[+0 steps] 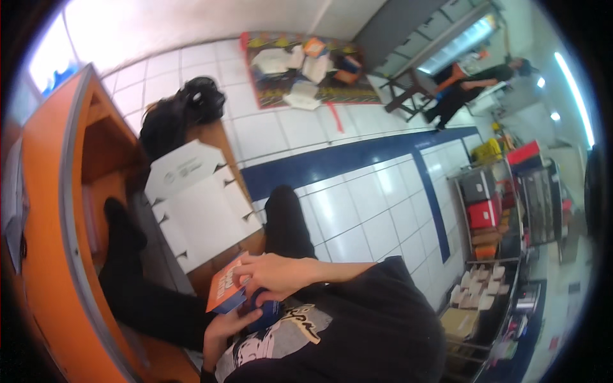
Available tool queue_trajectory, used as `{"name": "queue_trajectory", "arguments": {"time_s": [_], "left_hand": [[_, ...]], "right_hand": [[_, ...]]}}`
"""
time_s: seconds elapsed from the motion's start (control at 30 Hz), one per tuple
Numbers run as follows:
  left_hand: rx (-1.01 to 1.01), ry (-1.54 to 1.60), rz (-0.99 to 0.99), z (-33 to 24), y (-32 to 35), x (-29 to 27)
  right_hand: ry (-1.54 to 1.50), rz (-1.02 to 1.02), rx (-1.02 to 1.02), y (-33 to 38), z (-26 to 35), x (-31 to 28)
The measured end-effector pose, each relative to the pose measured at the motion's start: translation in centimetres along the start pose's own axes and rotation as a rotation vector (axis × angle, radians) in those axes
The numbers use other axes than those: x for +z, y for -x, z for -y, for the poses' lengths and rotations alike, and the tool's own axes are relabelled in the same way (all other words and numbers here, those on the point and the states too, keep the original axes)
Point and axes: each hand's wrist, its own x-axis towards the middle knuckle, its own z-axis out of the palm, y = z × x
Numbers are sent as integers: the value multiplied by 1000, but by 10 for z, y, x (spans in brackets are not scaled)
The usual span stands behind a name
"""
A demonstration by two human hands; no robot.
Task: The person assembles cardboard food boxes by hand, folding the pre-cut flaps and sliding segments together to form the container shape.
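A small orange and blue carton box is held close in front of my torso. My left hand grips its lower side, with the thumb and fingers bent against the blue part. My right hand reaches over from the other side, its fingers curled on the box's upper edge. Part of the box is hidden behind my fingers. Just beyond it, an unfolded white cardboard blank with slotted tabs lies flat on a brown wooden surface between my legs.
An orange cabinet with a grey edge stands at my left. A black bag sits beyond the blank. Cartons lie on a patterned mat on the tiled floor. Racks with boxes line the right side; another person is far off.
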Motion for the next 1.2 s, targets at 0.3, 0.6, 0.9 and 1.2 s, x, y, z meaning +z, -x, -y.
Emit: {"name": "queue_trajectory", "arguments": {"time_s": [0.3,0.6,0.9,1.2], "left_hand": [[300,-8,-675,-39,-13,0],[332,115,-410,-80,-7,-7],[584,-1148,-372,-80,21,-2],[536,-907,-509,-54,42,15]], "right_hand": [[114,-531,-116,-12,14,40],[73,-915,-184,-4,-4,-1],[-1185,-1337,49,-14,-48,-51],[-347,-226,-133,-54,-58,-9]]}}
